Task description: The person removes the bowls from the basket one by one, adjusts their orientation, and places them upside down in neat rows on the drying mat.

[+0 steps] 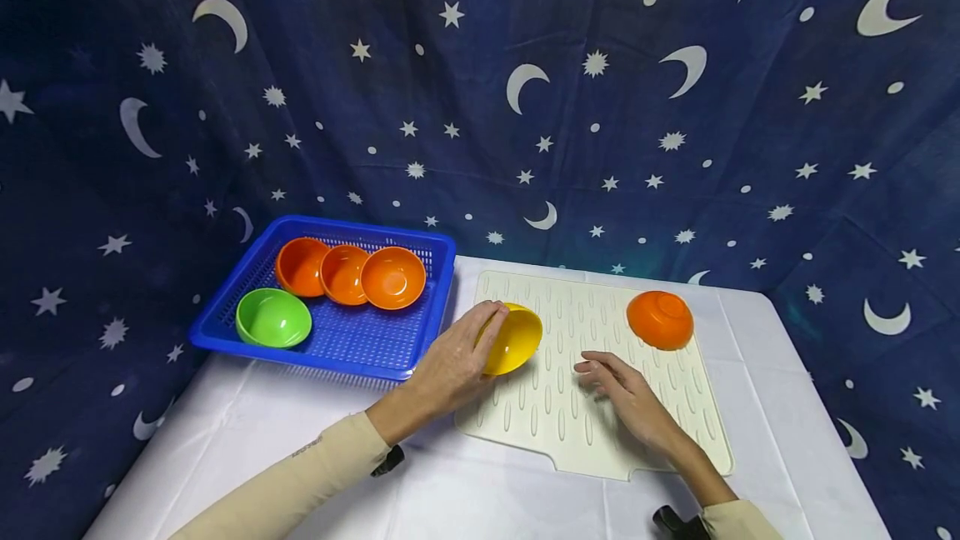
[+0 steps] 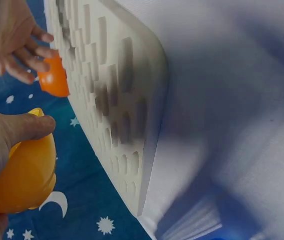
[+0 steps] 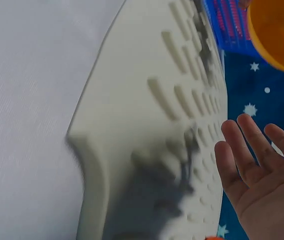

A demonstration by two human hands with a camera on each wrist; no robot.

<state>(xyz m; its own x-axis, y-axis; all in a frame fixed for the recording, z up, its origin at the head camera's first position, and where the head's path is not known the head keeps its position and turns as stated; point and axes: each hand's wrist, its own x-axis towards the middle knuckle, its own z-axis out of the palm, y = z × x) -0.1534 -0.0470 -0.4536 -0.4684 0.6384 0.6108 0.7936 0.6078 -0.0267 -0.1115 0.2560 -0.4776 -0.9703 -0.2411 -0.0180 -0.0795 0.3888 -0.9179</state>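
My left hand (image 1: 468, 352) grips a yellow bowl (image 1: 513, 340), tilted on its side at the left edge of a cream ribbed drying mat (image 1: 555, 415). The left wrist view shows my thumb over the yellow bowl (image 2: 24, 175). My right hand (image 1: 622, 386) hovers open over the middle of the mat, fingers spread and holding nothing; the right wrist view shows its straight fingers (image 3: 247, 150) above the mat (image 3: 147, 140). An orange bowl (image 1: 660, 319) lies upside down at the mat's far right.
A blue basket (image 1: 375, 352) stands at the left on the white table (image 1: 225, 432). It holds three orange bowls (image 1: 348, 273) and a green bowl (image 1: 272, 317). A dark blue star-and-moon cloth (image 1: 525, 107) hangs behind and around the table.
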